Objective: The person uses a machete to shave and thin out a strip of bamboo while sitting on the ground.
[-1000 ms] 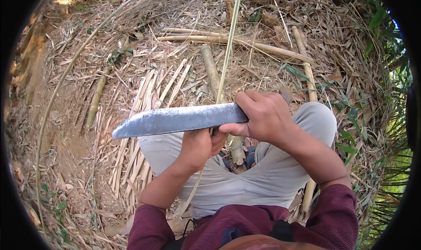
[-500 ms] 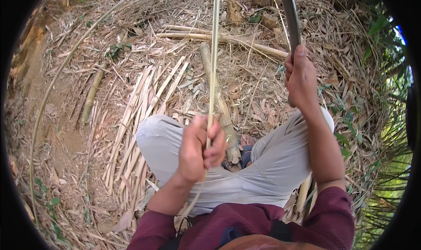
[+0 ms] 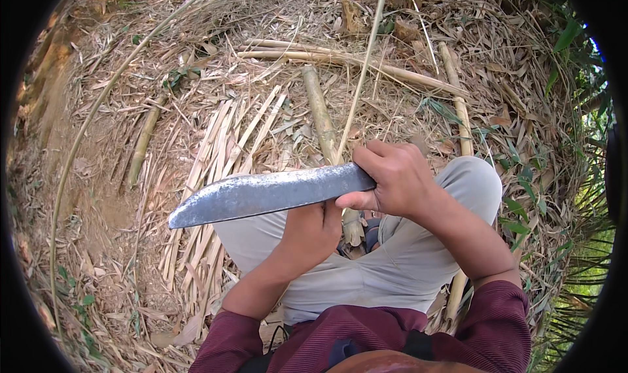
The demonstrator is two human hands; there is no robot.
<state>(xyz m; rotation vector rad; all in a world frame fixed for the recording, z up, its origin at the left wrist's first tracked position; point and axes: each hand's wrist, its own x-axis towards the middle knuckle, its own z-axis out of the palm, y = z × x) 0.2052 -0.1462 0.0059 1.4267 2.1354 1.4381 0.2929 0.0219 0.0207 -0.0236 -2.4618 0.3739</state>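
My right hand (image 3: 399, 177) is closed round the grip of a machete (image 3: 275, 193), its fingers hiding the handle. The wide grey blade lies nearly level across my lap, tip to the left. Beneath the blade, my left hand (image 3: 313, 236) is closed, with its fingers mostly covered by the metal. A long thin bamboo strip (image 3: 360, 85) runs from behind the blade, where my left hand grips it, up and slightly right. Past the hands, a round bamboo pole (image 3: 319, 111) lies on the ground with its near end between my feet.
Several split bamboo slats (image 3: 222, 137) lie left of my knee. Farther off, bamboo lengths (image 3: 353, 60) lie crosswise near cut stumps (image 3: 353, 16). A short bamboo piece (image 3: 144, 137) rests at left, and a long thin cane (image 3: 85, 118) curves along the left side. Dry leaves cover the ground.
My right hand has brought the machete down and inward from the upper right, turning the blade level over my left hand. The bamboo strip has tilted to the right.
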